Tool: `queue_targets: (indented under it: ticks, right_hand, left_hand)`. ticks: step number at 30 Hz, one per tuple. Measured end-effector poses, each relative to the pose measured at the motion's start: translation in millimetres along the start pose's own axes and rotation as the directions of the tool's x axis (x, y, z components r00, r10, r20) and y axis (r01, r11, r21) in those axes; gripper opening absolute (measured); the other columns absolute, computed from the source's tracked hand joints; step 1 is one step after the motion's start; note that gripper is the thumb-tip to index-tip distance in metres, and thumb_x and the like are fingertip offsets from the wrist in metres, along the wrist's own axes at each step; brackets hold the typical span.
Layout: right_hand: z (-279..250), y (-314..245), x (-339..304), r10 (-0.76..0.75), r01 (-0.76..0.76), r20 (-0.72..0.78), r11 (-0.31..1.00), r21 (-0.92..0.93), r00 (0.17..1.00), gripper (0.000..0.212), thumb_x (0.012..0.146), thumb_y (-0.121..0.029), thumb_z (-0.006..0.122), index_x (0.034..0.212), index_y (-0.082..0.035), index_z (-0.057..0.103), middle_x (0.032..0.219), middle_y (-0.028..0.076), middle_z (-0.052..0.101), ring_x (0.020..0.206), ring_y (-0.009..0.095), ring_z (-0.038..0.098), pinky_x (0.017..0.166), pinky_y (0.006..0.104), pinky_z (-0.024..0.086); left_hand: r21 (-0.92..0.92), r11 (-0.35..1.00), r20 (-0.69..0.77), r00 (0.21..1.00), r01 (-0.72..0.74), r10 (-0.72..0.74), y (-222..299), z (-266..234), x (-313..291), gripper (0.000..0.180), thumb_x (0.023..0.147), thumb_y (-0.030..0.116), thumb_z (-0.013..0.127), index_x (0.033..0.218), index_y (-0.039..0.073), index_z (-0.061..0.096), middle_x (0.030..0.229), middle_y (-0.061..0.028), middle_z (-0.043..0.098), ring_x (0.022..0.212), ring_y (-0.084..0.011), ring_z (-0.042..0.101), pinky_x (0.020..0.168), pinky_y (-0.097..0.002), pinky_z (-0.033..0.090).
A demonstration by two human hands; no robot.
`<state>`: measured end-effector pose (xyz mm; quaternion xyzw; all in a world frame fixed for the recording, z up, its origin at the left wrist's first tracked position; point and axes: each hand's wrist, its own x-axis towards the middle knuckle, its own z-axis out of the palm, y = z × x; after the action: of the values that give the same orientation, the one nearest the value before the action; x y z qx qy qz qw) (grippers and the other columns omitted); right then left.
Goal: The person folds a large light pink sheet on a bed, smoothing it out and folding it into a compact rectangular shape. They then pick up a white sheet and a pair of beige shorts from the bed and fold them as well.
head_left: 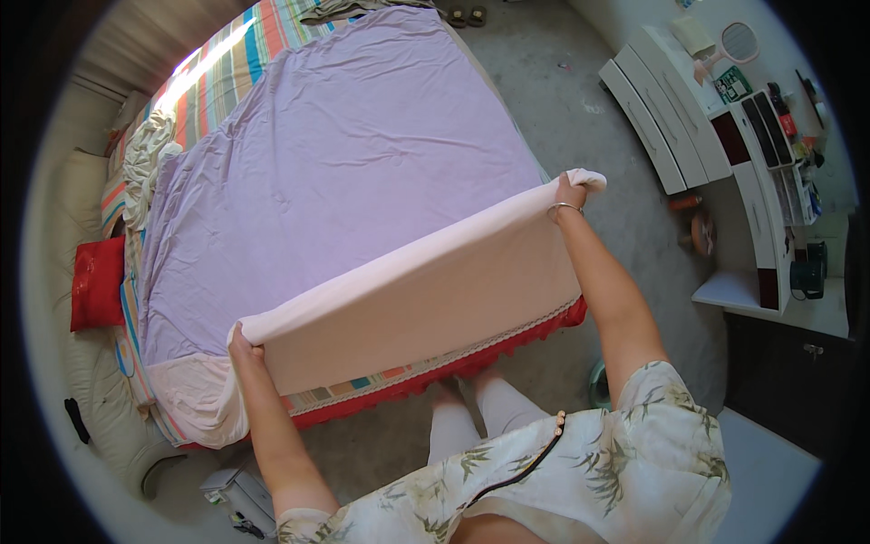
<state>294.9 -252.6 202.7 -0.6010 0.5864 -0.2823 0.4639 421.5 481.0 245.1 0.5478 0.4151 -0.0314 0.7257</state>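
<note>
A pale pink sheet (426, 299) is stretched between my two hands along the near side of the bed, its upper edge raised and its front hanging down. My left hand (245, 352) grips one end of that edge, at the lower left. Farther off on the right, my right hand (570, 193), with a bracelet at the wrist, is closed round the other end, where the cloth bunches up. Behind the edge lies a wrinkled lilac sheet (362, 145) spread over the bed. Whether pink and lilac are two sides of one cloth, I cannot tell.
Striped bedding (227, 63) with a red ruffled edge (362, 404) shows around the sheet. A red cushion (97, 284) and a crumpled cream cloth (148, 159) lie by the padded headboard (100, 381) at left. A white dressing table with drawers (652, 109) stands at right.
</note>
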Motion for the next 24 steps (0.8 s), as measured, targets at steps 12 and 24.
queue_targets:
  ticks: [12,24]
  right_hand:
    - [135,44,110,0.172,-0.18,0.208,0.984,0.019,0.963,0.032,0.082,-0.022,0.061,0.107,-0.004,0.054,0.096,0.007,0.058,0.08,0.021,0.057,0.061,0.035,0.047]
    - [205,11,86,0.042,-0.04,0.386,0.999,-0.014,0.922,0.045,0.084,-0.024,0.055,0.122,-0.002,0.047,0.118,0.015,0.054,0.108,0.024,0.052,0.087,0.035,0.042]
  left_hand:
    - [-0.045,0.995,-0.045,0.995,-0.088,0.086,-21,108,143,0.028,0.09,0.022,0.047,0.106,-0.002,0.05,0.097,-0.0156,0.06,0.088,-0.0315,0.061,0.073,-0.0449,0.054]
    - [-0.192,0.98,0.154,0.985,-0.053,0.083,-28,123,226,0.03,0.09,0.019,0.049,0.106,-0.006,0.051,0.106,-0.0176,0.057,0.101,-0.0291,0.056,0.089,-0.0412,0.049]
